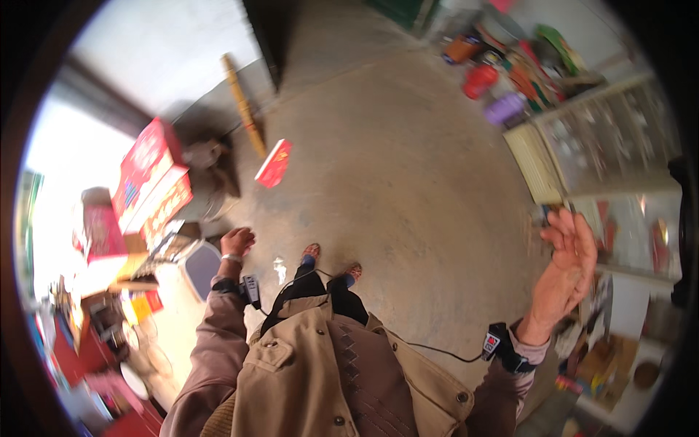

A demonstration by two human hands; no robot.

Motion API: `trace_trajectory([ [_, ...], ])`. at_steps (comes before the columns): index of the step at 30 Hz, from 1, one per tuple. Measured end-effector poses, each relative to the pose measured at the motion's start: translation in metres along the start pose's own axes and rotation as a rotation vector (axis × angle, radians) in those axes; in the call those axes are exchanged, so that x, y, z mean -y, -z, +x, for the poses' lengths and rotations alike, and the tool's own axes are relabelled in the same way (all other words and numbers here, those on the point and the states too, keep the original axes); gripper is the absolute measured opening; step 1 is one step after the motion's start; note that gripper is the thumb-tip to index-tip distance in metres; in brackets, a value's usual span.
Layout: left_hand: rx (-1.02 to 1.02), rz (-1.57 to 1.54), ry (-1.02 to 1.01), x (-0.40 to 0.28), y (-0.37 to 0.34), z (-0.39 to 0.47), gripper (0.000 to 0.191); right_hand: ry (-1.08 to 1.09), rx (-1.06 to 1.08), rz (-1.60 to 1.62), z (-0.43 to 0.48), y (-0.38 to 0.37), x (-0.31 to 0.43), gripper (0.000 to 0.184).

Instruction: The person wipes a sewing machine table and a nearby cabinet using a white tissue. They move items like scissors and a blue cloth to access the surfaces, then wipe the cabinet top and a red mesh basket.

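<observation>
My left hand [238, 242] hangs at my left side with its fingers loosely curled, and no object shows in it. It is nearest to a grey-topped seat or stool [203, 267] whose kind I cannot settle. On the right, my right hand [570, 267] is raised with its palm partly turned up and its fingers spread, holding nothing. It appears in front of a glass-fronted cabinet [628, 232] without a clear sign of touching it. Each wrist wears a black strap with a small device, and thin cables run from these. My feet in patterned shoes [312, 251] stand on the concrete floor [409, 180].
Ahead to the left, a red carton [274, 164] lies on the floor near a yellow pole [243, 104] leaning by the wall. Red gift boxes [150, 180] are stacked at the left. Blurred clutter, including a purple container [505, 108], lines the far right.
</observation>
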State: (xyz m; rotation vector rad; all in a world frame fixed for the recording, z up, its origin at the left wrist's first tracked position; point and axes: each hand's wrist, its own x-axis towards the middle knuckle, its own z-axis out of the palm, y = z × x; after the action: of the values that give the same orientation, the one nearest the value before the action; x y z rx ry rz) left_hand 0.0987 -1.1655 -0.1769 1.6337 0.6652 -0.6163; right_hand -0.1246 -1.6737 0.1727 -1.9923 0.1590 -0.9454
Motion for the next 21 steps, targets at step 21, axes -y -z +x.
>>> trace_trajectory([
  [21, -0.378, -0.251, 0.246, 0.202, 0.147, -0.173, 0.014, 0.091, 0.540, 0.008, -0.019, -0.086, 0.106, 0.046],
])
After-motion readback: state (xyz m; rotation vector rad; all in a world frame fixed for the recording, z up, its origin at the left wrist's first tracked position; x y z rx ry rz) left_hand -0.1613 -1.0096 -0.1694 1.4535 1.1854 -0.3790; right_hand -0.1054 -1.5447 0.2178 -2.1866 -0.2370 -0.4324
